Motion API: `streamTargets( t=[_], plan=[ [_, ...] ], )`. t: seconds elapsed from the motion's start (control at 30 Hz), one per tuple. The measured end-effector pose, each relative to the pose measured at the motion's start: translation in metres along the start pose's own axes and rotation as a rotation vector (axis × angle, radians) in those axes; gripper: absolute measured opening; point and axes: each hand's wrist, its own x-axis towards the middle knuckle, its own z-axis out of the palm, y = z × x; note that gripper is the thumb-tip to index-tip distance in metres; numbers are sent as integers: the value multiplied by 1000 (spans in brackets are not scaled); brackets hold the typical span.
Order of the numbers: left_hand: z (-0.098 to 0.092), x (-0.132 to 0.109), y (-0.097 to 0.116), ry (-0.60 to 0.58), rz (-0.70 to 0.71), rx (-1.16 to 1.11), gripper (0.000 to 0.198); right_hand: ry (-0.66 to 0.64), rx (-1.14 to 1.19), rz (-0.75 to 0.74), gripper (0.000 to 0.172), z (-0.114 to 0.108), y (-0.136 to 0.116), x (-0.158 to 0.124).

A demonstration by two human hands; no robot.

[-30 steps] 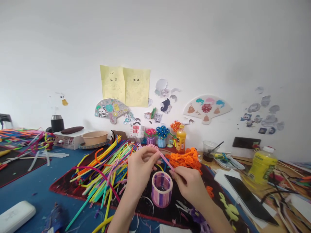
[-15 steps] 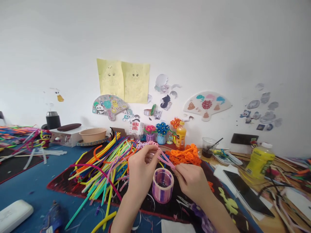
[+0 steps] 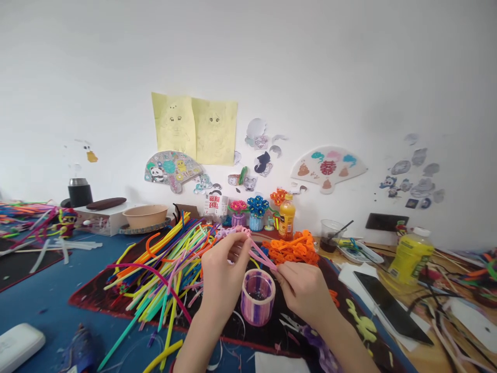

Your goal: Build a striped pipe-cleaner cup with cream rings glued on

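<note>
Pink pipe cleaners [image 3: 261,254] stretch between my two hands above the mat. My left hand [image 3: 227,264] pinches them at their upper left end, beside a pink fuzzy piece at the fingertips. Their lower right end is pinched in my right hand [image 3: 305,287]. Just below and between the hands stands a small pink and purple striped pot [image 3: 258,300], upright, with something dark inside. To the left lies a big heap of coloured pipe cleaners [image 3: 166,274]. Behind my right hand is a pile of orange pipe-cleaner pieces [image 3: 293,247].
Pipe-cleaner flowers in small pots [image 3: 257,215] and an orange drink bottle [image 3: 287,217] stand by the wall. At right are a phone [image 3: 392,305], a yellow bottle [image 3: 412,256] and cables. A blue glue gun [image 3: 81,349] and white case [image 3: 19,347] lie front left.
The whole view has shifted slightly, so everything sits a little further left. Both hands keep their pinch on the pink pipe cleaners with almost no change in pose.
</note>
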Motion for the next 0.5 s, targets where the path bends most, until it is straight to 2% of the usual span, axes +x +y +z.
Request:
streamTargets(
  t=[0.23,0.5],
  plan=[
    [1,1,0,-38,-203,-346,19,41,54,21,38,-1,0,0],
    [-1,4,7,-87,-342,-555,20,68,86,35,37,-2,2,3]
  ],
)
